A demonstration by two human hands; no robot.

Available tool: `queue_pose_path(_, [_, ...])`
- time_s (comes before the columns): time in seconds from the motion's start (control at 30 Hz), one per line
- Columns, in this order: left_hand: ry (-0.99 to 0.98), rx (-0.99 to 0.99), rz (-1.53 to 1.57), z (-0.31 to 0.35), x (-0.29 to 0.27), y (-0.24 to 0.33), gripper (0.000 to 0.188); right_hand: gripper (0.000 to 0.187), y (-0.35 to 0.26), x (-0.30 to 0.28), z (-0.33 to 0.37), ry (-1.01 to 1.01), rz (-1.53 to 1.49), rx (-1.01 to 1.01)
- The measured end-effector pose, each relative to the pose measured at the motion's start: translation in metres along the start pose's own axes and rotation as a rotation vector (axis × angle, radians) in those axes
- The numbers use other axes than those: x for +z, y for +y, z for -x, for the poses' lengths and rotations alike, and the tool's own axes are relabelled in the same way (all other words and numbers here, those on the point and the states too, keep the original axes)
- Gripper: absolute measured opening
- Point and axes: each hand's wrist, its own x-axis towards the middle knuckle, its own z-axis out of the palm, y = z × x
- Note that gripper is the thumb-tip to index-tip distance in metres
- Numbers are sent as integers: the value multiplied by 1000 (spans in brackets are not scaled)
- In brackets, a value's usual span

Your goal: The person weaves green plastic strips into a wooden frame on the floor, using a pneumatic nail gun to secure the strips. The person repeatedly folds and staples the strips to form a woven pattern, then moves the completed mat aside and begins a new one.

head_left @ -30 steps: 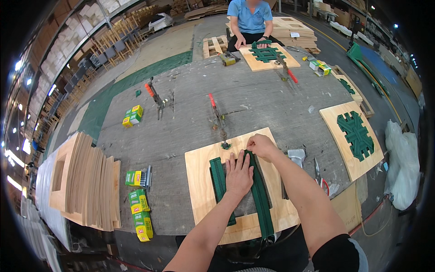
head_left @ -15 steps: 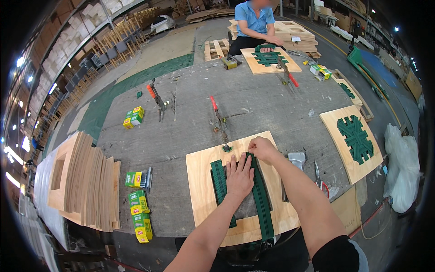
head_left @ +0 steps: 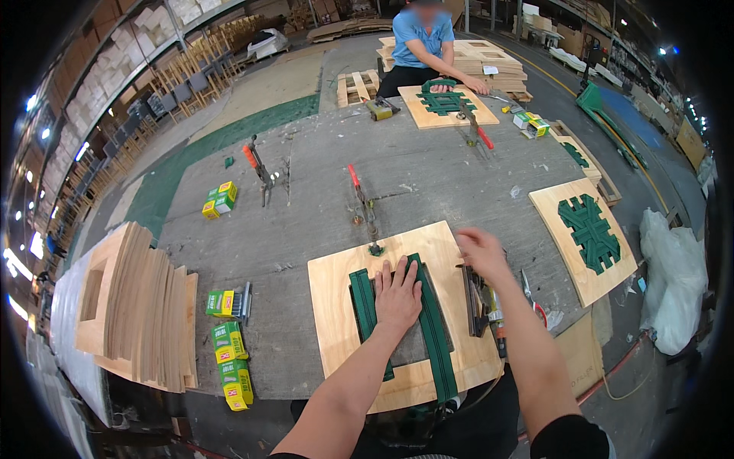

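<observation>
A plywood frame [head_left: 333, 314] with a rectangular cut-out lies in front of me. Two dark green webbing straps run lengthwise over it, a left strap [head_left: 362, 300] and a longer right strap [head_left: 437, 344] that hangs past the near edge. My left hand [head_left: 399, 298] lies flat with fingers spread, its fingertips pressing at the top of the right strap. My right hand [head_left: 482, 251] is off the strap, smeared by motion, over the frame's right edge. Just below it a dark staple gun [head_left: 475, 302] rests beside the frame. A red-handled toggle clamp [head_left: 358, 187] holds the frame's far edge.
Left stand stacked wooden frames [head_left: 138, 306] and green-yellow staple boxes [head_left: 231, 342]. On the right are scissors [head_left: 541, 314] and a panel with woven green webbing [head_left: 589, 229]. Across the table a person in blue [head_left: 424, 42] handles another webbed panel [head_left: 420, 115].
My right hand has left the top of the right strap and moved right, above the staple gun. My left hand stays on the strap. The person opposite has spread their hands apart.
</observation>
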Motion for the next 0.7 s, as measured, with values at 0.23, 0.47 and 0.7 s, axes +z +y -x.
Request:
queue_pose_path(0.23, [-13,2,-5,0,0,4,54,34,46,-90,95,276,499,139])
queue_pose_path(0.47, [-5,4,-4,1,1,3,54,47,53,-72,70,166,665,226])
queue_pose_path(0.7, [18,9,5,1,2,1,54,29,38,-60,71,153,2,294])
